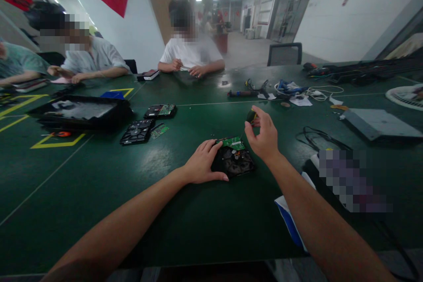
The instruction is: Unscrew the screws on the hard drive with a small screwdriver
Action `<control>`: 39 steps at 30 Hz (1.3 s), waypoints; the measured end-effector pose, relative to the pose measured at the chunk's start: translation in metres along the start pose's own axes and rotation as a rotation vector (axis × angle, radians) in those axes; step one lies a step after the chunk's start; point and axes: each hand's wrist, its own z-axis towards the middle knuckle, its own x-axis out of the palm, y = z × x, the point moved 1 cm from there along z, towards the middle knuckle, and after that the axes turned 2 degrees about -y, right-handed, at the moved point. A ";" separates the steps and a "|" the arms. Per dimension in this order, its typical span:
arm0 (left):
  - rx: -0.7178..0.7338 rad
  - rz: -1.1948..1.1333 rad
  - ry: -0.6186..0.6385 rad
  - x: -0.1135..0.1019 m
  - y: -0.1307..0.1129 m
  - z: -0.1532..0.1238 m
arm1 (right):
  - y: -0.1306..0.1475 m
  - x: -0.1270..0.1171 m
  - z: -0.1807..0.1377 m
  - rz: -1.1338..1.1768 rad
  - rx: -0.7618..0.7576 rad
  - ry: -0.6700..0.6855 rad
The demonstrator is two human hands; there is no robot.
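A black drive unit lies flat on the table in front of me, a green circuit board along its far edge. My left hand grips its left side, fingers over the far corner and thumb along the near edge. Just right of and above the unit, my right hand is closed around the dark green and yellow handle of a screwdriver. The screwdriver's tip is too thin to make out. Further left are two similar drive units and a loose circuit board.
A black tray stands at the left, with an orange-handled tool before it. On the right are a grey metal box, black cables and a blue-white cloth. Cables lie further back. Co-workers sit opposite.
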 end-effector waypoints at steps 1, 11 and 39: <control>0.000 -0.001 -0.002 0.000 0.000 0.000 | 0.000 0.000 0.000 0.007 0.002 0.001; -0.010 0.003 0.015 -0.001 0.000 0.000 | 0.000 -0.001 0.000 -0.004 0.020 -0.021; 0.001 0.022 0.017 0.000 0.001 0.000 | 0.002 -0.001 0.002 -0.010 -0.042 -0.002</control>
